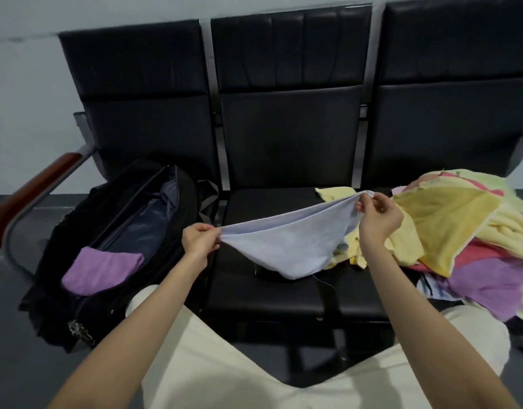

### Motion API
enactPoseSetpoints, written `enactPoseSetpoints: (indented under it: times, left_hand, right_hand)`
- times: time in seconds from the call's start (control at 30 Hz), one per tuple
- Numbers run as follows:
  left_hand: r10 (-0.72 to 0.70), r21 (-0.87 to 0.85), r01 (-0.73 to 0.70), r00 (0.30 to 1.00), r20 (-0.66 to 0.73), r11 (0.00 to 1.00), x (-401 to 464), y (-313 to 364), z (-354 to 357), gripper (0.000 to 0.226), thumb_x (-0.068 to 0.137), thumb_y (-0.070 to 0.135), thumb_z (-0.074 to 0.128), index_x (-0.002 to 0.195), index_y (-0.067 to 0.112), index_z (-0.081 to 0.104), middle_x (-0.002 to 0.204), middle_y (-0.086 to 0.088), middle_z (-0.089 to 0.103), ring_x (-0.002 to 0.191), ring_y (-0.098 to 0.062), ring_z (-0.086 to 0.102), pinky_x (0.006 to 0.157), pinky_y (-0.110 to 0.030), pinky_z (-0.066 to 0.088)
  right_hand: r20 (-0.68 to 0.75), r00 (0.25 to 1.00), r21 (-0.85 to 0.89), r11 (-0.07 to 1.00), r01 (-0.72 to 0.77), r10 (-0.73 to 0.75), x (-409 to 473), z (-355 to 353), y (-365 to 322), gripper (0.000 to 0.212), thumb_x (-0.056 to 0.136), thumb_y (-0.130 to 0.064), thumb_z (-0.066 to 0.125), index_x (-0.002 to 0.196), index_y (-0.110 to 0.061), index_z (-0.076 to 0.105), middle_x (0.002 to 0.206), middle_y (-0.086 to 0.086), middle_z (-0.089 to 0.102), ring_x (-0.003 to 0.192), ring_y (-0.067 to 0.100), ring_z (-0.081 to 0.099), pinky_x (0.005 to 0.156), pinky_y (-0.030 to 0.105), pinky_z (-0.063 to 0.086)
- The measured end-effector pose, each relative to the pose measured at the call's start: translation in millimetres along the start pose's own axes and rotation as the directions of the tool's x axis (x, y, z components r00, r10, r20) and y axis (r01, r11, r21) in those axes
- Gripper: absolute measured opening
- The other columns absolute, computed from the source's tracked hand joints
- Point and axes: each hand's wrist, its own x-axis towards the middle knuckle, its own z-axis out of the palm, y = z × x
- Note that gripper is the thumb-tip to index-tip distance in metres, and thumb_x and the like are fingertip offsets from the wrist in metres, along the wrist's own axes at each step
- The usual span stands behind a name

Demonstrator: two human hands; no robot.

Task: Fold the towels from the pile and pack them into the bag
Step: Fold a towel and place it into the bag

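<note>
Left grip (199, 240), right grip (376, 214) pinch corners of soft pale-blue towel (287, 246), sagging between.

My arms were bare from the elbows down, with no sleeves, watch or rings showing on either one. My left hand (199, 241) and right hand (379, 217) wore no gloves. I had on cream-coloured trousers (254, 376), plain and smooth, of soft-looking cloth, loose over both knees.
</note>
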Motion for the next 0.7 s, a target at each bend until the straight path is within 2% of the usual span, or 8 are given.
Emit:
enactPoseSetpoints:
  times: [0.1,0.2,0.3,0.37,0.4,0.47,0.57,0.7]
  left_hand:
    - [0.262,0.023,-0.261,0.959,-0.107,0.965,-7.0,34.3,-4.9,0.008,0.075,0.001,0.064,0.074,0.009,0.065,0.07,-0.006,0.064,0.059,-0.013,0.057,0.059,-0.025,0.048]
    - [0.468,-0.008,-0.486,0.845,-0.258,0.874,-21.6,76.2,-7.2,0.007,0.076,0.004,0.065,0.075,0.011,0.063,0.065,0.009,0.058,0.059,0.001,0.053,0.061,-0.017,0.043]
    - [0.585,-0.078,-0.669,0.696,-0.417,0.739,-32.2,109.4,-7.9,0.007,0.075,0.004,0.06,0.074,0.011,0.059,0.064,0.013,0.055,0.054,0.005,0.052,0.058,-0.012,0.042]
    - [0.636,-0.037,-0.709,0.653,-0.412,0.704,-33.1,120.2,-8.4,0.006,0.076,0.006,0.059,0.075,0.012,0.059,0.065,0.015,0.055,0.056,0.004,0.052,0.056,-0.01,0.043]
    - [0.646,0.007,-0.694,0.666,-0.372,0.72,-29.8,121.7,-8.4,0.005,0.077,0.008,0.059,0.075,0.013,0.061,0.066,0.015,0.056,0.057,0.003,0.053,0.057,-0.009,0.044]
    - [0.606,0.083,-0.61,0.745,-0.278,0.788,-19.2,119.8,-9.4,0.004,0.079,0.012,0.063,0.077,0.014,0.065,0.067,0.014,0.059,0.061,0.0,0.058,0.06,-0.013,0.049]
    - [0.454,0.018,-0.458,0.875,-0.166,0.889,-1.3,115.9,-10.6,0.003,0.081,0.009,0.067,0.08,0.011,0.069,0.069,0.0,0.067,0.057,-0.014,0.067,0.059,-0.031,0.06]
    - [0.369,0.035,-0.369,0.929,0.0,0.929,18.9,133.7,-7.8,0.005,0.084,-0.001,0.064,0.082,0.003,0.066,0.077,-0.014,0.069,0.059,-0.022,0.071,0.058,-0.028,0.06]
  right_hand:
    - [-0.028,0.999,0.046,0.998,0.04,-0.038,-1.9,-1.3,-15.2,0.008,0.088,-0.011,0.064,0.092,-0.005,0.067,0.082,0.005,0.067,0.07,0.009,0.063,0.065,0.017,0.052]
    - [-0.083,0.989,0.096,0.987,0.128,-0.12,-2.2,-0.5,-38.2,0.014,0.089,-0.016,0.062,0.097,-0.005,0.066,0.087,0.003,0.065,0.075,0.007,0.06,0.07,0.015,0.05]
    - [-0.178,0.966,0.126,0.969,0.21,-0.186,0.9,3.5,-58.8,0.011,0.092,-0.019,0.058,0.096,-0.01,0.061,0.094,0.003,0.059,0.075,0.001,0.053,0.07,0.012,0.045]
    - [-0.192,0.963,0.105,0.971,0.213,-0.19,7.8,6.7,-66.5,0.014,0.093,-0.02,0.057,0.098,-0.008,0.061,0.097,0.004,0.055,0.071,-0.002,0.051,0.07,0.012,0.044]
    - [-0.175,0.967,0.073,0.977,0.202,-0.187,12.7,8.0,-68.2,0.015,0.093,-0.021,0.057,0.098,-0.007,0.061,0.098,0.006,0.055,0.069,-0.003,0.05,0.069,0.01,0.043]
    - [-0.104,0.978,-0.015,0.984,0.177,-0.178,23.0,10.0,-65.5,0.014,0.091,-0.023,0.06,0.092,-0.01,0.063,0.101,0.01,0.058,0.072,0.001,0.054,0.069,0.01,0.045]
    - [0.032,0.99,-0.118,0.983,0.139,-0.136,31.6,11.7,-55.3,0.013,0.088,-0.027,0.063,0.086,-0.015,0.064,0.1,0.015,0.064,0.082,0.018,0.062,0.078,0.029,0.054]
    - [0.158,0.983,-0.163,0.98,0.116,-0.09,41.1,17.0,-49.2,0.018,0.092,-0.022,0.059,0.094,-0.005,0.065,0.075,0.002,0.064,0.067,0.01,0.059,0.066,0.024,0.046]
